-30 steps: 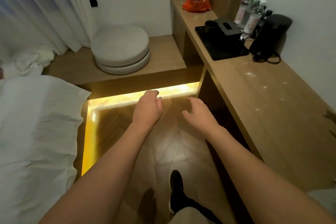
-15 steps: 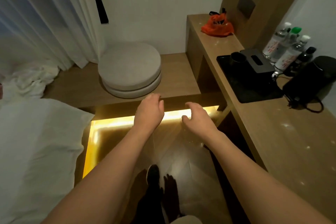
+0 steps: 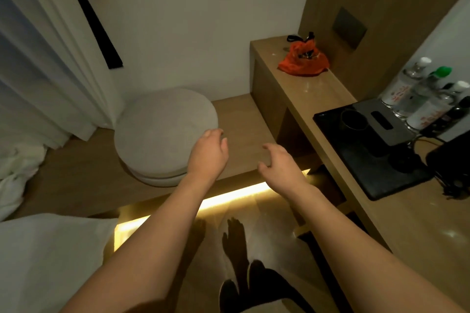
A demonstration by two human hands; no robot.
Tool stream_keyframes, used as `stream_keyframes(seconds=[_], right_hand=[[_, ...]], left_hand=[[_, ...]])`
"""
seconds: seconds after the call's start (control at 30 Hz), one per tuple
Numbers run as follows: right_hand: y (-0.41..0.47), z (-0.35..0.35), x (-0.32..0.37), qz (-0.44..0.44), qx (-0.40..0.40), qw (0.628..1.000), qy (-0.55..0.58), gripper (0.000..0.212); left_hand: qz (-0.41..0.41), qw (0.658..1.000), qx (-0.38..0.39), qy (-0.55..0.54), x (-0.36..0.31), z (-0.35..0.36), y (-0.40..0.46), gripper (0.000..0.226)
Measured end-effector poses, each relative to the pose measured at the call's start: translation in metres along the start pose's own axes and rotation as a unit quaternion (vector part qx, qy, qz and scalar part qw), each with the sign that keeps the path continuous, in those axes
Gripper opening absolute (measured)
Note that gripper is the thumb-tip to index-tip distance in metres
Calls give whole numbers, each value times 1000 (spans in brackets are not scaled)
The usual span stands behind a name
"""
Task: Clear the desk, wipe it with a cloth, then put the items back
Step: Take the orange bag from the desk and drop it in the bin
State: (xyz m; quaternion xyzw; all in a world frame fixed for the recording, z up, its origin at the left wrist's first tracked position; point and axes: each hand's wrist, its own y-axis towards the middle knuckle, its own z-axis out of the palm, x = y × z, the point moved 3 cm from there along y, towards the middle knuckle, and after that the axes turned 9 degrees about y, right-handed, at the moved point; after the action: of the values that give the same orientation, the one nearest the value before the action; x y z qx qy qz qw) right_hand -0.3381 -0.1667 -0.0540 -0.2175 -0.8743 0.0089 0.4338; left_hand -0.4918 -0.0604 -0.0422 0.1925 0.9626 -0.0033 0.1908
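Observation:
A long wooden desk (image 3: 318,91) runs along the right wall. On it lie an orange bag (image 3: 302,60) at the far end, a black tray (image 3: 366,175) with a dark cup (image 3: 352,119) and a black tissue box (image 3: 381,122), three water bottles (image 3: 417,94) and a black kettle (image 3: 450,160). My left hand (image 3: 207,154) and my right hand (image 3: 277,162) are stretched out in front of me, both empty with loosely curled fingers, left of the desk and over the low platform's edge.
A low wooden platform (image 3: 239,119) carries two stacked round grey cushions (image 3: 162,132). A lit strip glows under it. White curtains (image 3: 43,58) hang at the left, white bedding (image 3: 45,262) lies at the lower left. My dark shoes (image 3: 244,284) stand on the wooden floor.
I have stepped forward and the view has tilted up. The cushions, the orange bag and the tray are closer. Both hands stay empty and stretched out in front.

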Motion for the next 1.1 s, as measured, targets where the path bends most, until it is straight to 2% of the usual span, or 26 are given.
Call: stream_keyframes(seconds=[0.47, 0.77, 0.97, 1.1], right_hand=[[221, -50, 3, 25, 8, 1000, 15, 57], [308, -79, -10, 81, -23, 995, 46, 57], [370, -110, -33, 162, -70, 980, 88, 55], [422, -146, -51, 241, -165, 939, 180, 54]], left_hand=[[6, 1000, 18, 1, -20, 36, 224, 40], [27, 998, 56, 1, -44, 65, 326, 40], [52, 992, 112, -17, -77, 103, 413, 38], [53, 982, 156, -89, -105, 128, 484, 35]])
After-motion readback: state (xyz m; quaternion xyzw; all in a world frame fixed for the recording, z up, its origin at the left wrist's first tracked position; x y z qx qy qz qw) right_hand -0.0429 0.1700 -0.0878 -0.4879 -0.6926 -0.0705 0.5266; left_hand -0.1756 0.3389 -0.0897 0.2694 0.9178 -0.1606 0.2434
